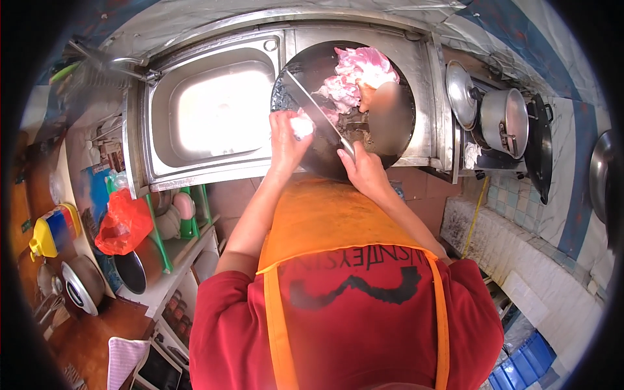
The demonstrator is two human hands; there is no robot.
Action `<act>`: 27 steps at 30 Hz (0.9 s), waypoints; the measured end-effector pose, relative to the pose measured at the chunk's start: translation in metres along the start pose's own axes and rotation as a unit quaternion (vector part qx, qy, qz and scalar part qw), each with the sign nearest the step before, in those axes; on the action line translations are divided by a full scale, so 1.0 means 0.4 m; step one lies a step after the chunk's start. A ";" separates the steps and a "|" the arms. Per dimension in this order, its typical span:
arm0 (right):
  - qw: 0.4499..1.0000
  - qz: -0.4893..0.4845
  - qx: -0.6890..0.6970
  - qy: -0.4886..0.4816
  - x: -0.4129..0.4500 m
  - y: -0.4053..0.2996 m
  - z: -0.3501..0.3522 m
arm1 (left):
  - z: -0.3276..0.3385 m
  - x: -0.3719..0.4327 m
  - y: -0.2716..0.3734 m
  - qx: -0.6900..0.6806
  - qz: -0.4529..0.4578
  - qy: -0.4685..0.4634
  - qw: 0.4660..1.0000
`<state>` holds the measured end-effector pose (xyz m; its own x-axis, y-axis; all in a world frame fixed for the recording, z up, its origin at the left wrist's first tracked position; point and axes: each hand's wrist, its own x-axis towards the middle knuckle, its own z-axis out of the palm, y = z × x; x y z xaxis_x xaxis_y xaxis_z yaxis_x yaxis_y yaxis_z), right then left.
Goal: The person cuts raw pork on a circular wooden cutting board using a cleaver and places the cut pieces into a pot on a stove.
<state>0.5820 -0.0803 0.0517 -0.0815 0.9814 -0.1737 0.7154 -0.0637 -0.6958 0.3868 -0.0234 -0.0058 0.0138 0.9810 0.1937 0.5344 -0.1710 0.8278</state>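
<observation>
My right hand [365, 168] grips a knife [317, 111] by its handle, with the long blade slanting up and to the left. My left hand [285, 141] is closed around a small whitish, overexposed piece [302, 126], perhaps fat or meat, just left of the blade. Both hands are over the near part of a large dark round board or shallow pan [321, 161]; which it is, I cannot tell. Raw pink meat [365, 66] lies in a heap on its far side, beyond the knife. A blurred brownish patch hides part of its right side.
A steel sink basin [163, 117] with a faucet [151, 75] adjoins on the left. To the right stand a metal pot [504, 122], a lid [460, 95] and a black pan [540, 146]. A red plastic bag [126, 222] hangs at lower left by a dish rack [158, 239].
</observation>
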 end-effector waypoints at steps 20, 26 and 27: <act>0.995 0.021 -0.094 0.010 0.049 0.015 0.032 | 0.030 -0.050 -0.001 -0.029 -0.001 0.072 0.997; 0.995 0.014 -0.090 0.030 0.056 0.042 -0.043 | 0.019 -0.051 -0.013 -0.026 -0.029 0.074 0.996; 0.994 0.026 -0.099 0.042 0.062 0.048 -0.047 | 0.019 -0.049 -0.008 -0.036 -0.016 0.064 0.997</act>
<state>0.6069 -0.0539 0.0471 0.0121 0.9900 -0.1407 0.8402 -0.0864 -0.5354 0.3912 -0.0414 -0.0165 -0.1121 0.9669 0.2290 0.4701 -0.1514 0.8695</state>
